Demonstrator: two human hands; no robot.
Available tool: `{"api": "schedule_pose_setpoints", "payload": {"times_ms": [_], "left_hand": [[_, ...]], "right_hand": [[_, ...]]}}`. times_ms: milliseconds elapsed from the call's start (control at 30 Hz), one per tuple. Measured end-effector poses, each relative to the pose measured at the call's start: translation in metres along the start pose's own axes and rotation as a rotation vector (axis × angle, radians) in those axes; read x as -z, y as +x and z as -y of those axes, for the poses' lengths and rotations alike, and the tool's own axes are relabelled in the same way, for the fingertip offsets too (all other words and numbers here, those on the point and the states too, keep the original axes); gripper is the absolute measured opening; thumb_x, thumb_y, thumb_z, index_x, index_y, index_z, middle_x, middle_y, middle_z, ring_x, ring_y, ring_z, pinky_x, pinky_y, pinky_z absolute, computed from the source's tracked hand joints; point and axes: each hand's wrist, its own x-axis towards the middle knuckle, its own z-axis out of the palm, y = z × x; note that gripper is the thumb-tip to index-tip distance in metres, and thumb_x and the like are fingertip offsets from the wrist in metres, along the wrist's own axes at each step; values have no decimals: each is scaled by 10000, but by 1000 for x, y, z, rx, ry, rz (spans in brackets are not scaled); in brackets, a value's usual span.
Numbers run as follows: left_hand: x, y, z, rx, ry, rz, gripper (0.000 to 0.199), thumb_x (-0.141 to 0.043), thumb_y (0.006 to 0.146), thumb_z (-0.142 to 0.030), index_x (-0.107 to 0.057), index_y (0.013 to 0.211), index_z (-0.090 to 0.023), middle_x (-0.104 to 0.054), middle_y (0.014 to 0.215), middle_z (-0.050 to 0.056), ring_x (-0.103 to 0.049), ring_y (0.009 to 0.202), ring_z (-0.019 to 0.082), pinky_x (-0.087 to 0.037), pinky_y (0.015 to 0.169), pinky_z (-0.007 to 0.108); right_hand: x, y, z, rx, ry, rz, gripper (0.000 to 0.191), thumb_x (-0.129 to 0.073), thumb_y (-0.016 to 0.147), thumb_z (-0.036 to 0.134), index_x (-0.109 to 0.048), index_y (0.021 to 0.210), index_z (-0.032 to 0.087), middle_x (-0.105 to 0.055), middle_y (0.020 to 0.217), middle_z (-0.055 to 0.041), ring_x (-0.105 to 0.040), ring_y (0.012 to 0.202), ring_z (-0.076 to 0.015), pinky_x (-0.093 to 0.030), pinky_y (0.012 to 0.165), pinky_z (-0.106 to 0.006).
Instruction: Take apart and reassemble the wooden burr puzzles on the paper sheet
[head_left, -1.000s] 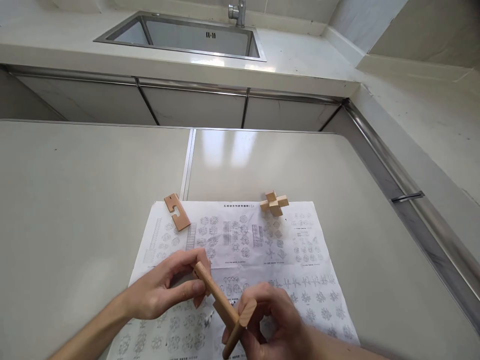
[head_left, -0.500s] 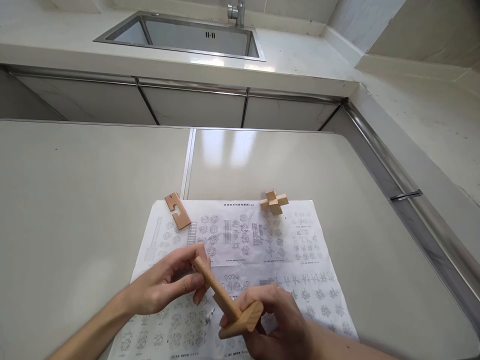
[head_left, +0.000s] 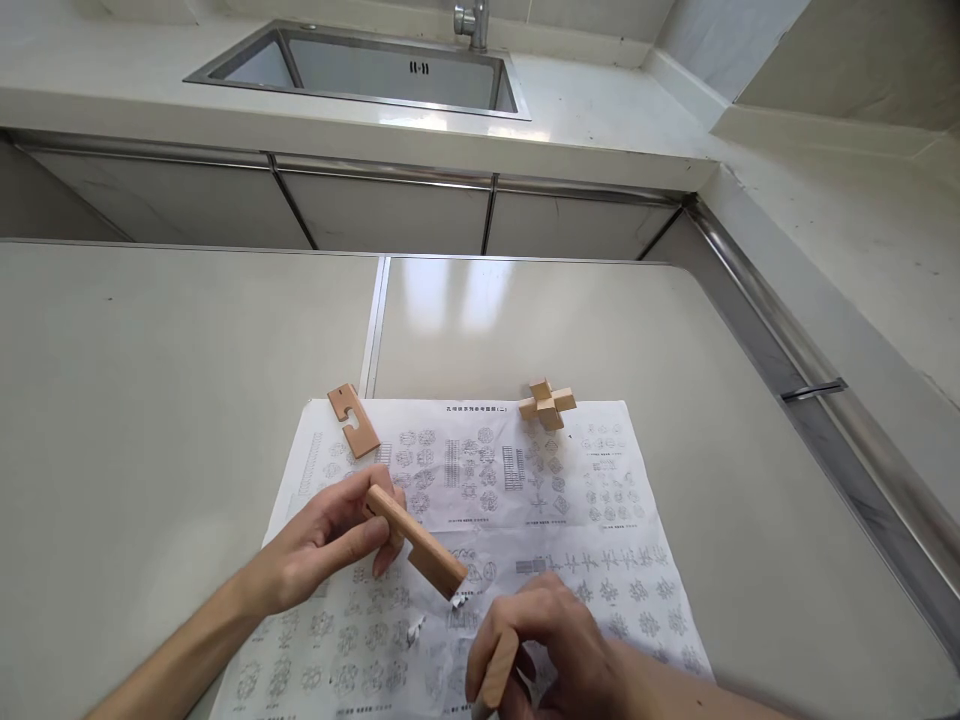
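Note:
Pinched between the thumb and fingers of my left hand (head_left: 330,545) is a notched wooden puzzle piece (head_left: 420,545), slanting down to the right. My right hand (head_left: 551,650) grips a second wooden puzzle piece (head_left: 496,675), seen nearly edge-on; its lower end runs out of view. The two pieces are apart, both above a printed diagram sheet (head_left: 450,535). A third flat wooden piece (head_left: 355,420) with a curved cut-out lies across the sheet's upper left edge. On its upper right edge sits an assembled cross-shaped wooden puzzle (head_left: 547,404).
The sheet lies on a pale table (head_left: 187,400) with a metal seam strip (head_left: 375,330). Small torn white scraps (head_left: 415,630) show near the sheet's middle. Beyond the table are a counter (head_left: 585,110) with a sink (head_left: 360,70) and tap (head_left: 472,22).
The two wooden pieces, joined or crossed before, have come apart. My left hand now has the notched piece, moved slightly up and left; my right hand keeps the other, turned edge-on and lower.

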Motion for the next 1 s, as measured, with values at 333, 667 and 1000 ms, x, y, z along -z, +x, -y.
{"api": "schedule_pose_setpoints", "payload": {"times_ms": [333,667,1000], "left_hand": [[-6,-3,1,44,199,-107,369,-573,995,-521,-501,834,-197,-475,703,-30,-462,592,110,-420,536,222],[-29,2,13,-204,802,-295,229,-602,973,-260,-501,773,-209,-557,626,-32,-464,518,96,-365,480,219],[-32,11,8,-369,1204,-514,223,-673,887,-161,-506,749,-215,-639,916,60,-552,950,243,-507,791,384]], "right_hand": [[2,1,-19,-169,192,27,423,-526,892,79,-471,1262,275,-502,650,96,-370,423,-74,-289,417,-203],[3,5,-27,-224,-63,67,395,-515,970,143,-446,1351,223,-450,623,111,-382,440,-80,-284,453,-215],[5,11,-25,-103,-370,31,343,-524,1000,123,-539,1339,174,-733,921,-49,-703,728,-169,-510,642,-272]]}}
